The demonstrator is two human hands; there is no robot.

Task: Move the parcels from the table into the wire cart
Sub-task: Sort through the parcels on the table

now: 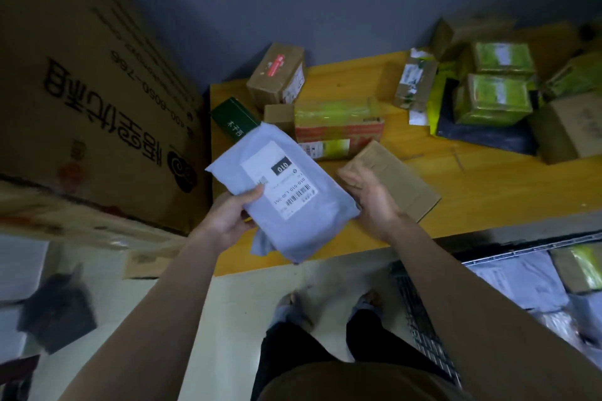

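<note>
The left hand [228,216] grips a soft grey plastic mailer bag [286,192] bearing a white printed shipping label [281,177]; the thumb lies curled over the bag's left edge beside the label, the remaining fingers hidden beneath. The bag is held clear above the front left corner of the yellow wooden desk [472,185], tilted, its upper end overlapping a dark green carton [233,117] in view.

The right hand [368,192] stands just beside the bag's right edge, fingers straight and loosely spread, holding nothing; whether the palm touches the bag cannot be determined. Behind it a flat brown cardboard box [391,179] lies near the desk's front edge.

Further parcels on the desk: a small brown carton with a red sticker [277,75] at the rear left, a taped red-and-brown box wrapped in yellow-green film [338,127] at the centre left, and a cluster of green-taped boxes [495,101] over a dark plastic bag [488,137] towards the right end.

The metal wire cart [423,325] stands at the lower right, in front of the desk's front edge, containing grey mailer bags [521,280] and a green-taped box [583,267]. A large printed brown cardboard box [81,91] stands left of the desk.
</note>
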